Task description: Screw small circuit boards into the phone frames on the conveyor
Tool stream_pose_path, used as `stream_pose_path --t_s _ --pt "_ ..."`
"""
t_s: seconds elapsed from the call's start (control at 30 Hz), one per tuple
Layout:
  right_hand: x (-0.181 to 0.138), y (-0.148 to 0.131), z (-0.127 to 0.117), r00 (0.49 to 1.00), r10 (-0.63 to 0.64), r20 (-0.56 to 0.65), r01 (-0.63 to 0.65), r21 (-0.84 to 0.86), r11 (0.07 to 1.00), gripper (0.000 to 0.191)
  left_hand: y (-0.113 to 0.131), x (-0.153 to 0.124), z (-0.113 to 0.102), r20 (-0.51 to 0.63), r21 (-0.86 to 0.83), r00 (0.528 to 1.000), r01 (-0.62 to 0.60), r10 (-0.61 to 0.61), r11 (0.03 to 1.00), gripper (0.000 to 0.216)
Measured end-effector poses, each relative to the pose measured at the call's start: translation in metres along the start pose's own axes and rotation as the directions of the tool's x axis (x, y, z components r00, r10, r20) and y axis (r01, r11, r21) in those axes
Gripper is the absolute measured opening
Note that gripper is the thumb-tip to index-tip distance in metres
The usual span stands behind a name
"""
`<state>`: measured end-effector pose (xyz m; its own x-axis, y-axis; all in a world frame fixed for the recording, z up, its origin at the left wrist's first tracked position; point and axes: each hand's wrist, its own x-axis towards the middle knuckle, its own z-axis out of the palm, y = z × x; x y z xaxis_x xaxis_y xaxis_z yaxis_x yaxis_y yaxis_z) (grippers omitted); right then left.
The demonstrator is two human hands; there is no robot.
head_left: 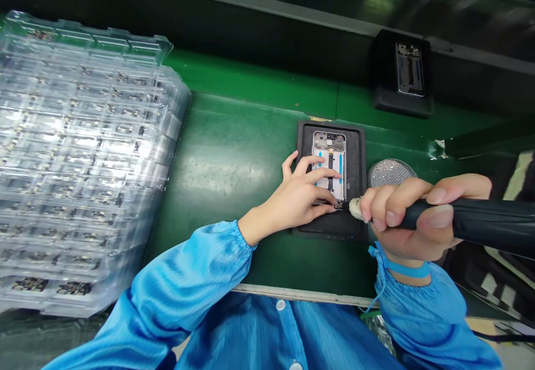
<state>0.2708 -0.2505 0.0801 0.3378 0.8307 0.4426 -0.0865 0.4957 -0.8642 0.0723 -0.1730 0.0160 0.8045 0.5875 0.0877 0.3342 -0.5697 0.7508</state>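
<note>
An open phone body (329,166) with a silver frame and blue strips lies in a black tray (356,180) on the green bench. My left hand (298,191) rests over it, fingers spread across the body and its left edge. Its thumb and index finger are close together at the body's lower end; whether a small part is between them I cannot tell. My right hand (412,214) is wrapped around a black electric screwdriver (485,222), held nearly level with pale wrapping near its front. Its tip points left to the body's lower end, beside my left thumb.
A round dish (392,174) of tiny metallic pieces sits right of the tray. Another phone body (410,69) lies on a black block (382,74) at the back right. Tall stacked clear plastic trays (92,152) with small circuit parts fill the left side.
</note>
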Motion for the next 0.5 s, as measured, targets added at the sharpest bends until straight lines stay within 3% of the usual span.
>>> stream_pose_path --t_s 0.13,0.3,0.5 --pt "0.0026 0.0031 -0.0007 0.999 -0.033 0.031 0.033 0.022 0.999 0.042 -0.0001 -0.0015 -0.0016 -0.014 -0.023 1.0 0.012 -0.012 1.0 0.042" --pt "0.0005 0.007 -0.0032 0.994 -0.09 0.067 0.086 0.063 0.994 0.031 0.0003 -0.0025 -0.0025 -0.022 -0.024 1.0 -0.001 0.001 1.0 0.021" --pt "-0.0019 0.0041 -0.0052 0.992 -0.081 0.093 0.072 0.092 0.993 0.021 -0.0005 -0.0004 -0.0015 -0.026 -0.043 1.0 0.0 -0.001 0.999 0.012"
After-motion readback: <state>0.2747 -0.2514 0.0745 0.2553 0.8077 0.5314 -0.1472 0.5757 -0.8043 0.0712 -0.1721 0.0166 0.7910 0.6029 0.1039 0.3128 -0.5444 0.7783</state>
